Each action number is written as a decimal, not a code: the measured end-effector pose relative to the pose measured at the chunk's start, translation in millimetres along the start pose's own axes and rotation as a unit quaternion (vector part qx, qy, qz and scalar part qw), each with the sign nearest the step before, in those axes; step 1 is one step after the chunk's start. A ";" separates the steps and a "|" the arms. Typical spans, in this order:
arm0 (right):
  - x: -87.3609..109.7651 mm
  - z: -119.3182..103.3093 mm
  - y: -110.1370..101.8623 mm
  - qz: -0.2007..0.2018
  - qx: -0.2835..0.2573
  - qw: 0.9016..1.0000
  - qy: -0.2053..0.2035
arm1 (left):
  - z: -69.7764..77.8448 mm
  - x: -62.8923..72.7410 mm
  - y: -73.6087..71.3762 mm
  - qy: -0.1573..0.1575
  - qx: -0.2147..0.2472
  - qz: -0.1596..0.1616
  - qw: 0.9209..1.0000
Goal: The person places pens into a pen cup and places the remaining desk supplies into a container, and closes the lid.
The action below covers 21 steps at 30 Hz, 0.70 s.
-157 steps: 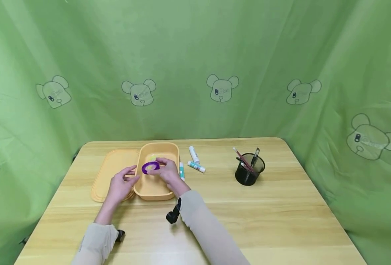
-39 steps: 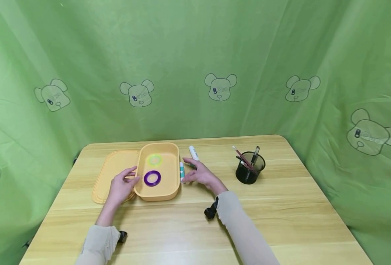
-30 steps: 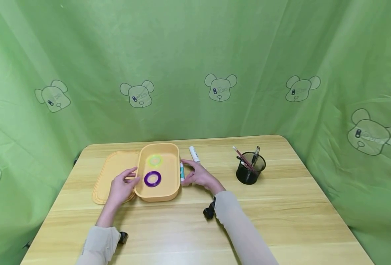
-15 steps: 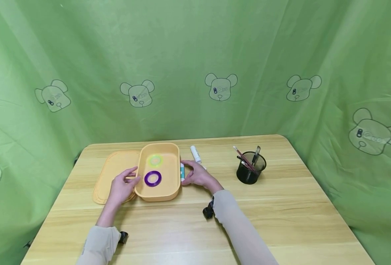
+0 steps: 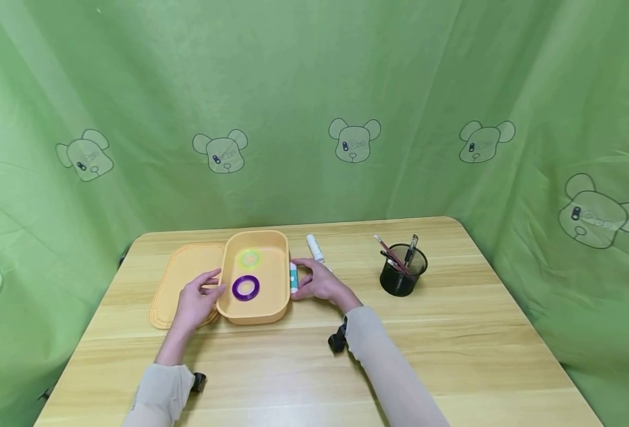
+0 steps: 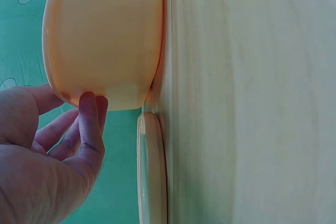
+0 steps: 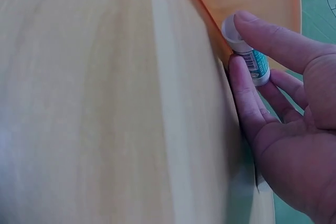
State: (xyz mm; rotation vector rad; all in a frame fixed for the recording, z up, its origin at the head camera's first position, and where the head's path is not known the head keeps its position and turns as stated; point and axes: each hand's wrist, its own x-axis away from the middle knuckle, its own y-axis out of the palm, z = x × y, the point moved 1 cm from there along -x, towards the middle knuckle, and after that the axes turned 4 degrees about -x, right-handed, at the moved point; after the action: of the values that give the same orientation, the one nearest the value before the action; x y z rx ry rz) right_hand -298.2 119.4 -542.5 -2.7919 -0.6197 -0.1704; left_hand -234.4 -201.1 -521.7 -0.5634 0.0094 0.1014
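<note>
My left hand [image 5: 195,301] pinches the left side of the peach plastic box [image 5: 263,309], as the box wall [image 6: 107,35] in the left wrist view shows. Inside the box lie a purple ring like a tape roll [image 5: 235,290] and a yellow-green one [image 5: 242,259] farther back. Beside the box's right wall, my right hand [image 5: 322,283] grips a white glue stick with a teal label [image 5: 293,279]. In the right wrist view, thumb and fingers close around the glue stick [image 7: 255,62], with its white end toward the camera.
Behind the right hand lies another white glue stick [image 5: 315,247], and a further one is mostly hidden by that hand. The peach lid [image 5: 186,267] lies left of the box. A black mesh pen cup [image 5: 396,283] with pencils and pens stands to the right.
Earlier, the right hand held the purple ring over the box; now the ring lies inside. That hand has moved right and closed on the glue stick. My left hand stays at the box.
</note>
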 end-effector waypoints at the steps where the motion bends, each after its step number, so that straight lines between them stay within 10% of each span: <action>1: 0.6 0.1 -0.6 0.002 -0.003 1.000 0.001 | 0.1 0.0 0.0 0.000 0.001 0.000 1.000; 21: 7.8 -14.6 -16.2 0.039 -0.072 0.997 -0.008 | 0.6 0.5 0.0 0.001 0.000 -0.001 1.000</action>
State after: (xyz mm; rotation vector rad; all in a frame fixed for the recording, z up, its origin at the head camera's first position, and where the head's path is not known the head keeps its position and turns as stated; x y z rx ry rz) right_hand -298.9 132.3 -523.3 -2.9536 -0.5209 -0.1853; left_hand -233.9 -200.7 -521.2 -0.5644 0.0106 0.0997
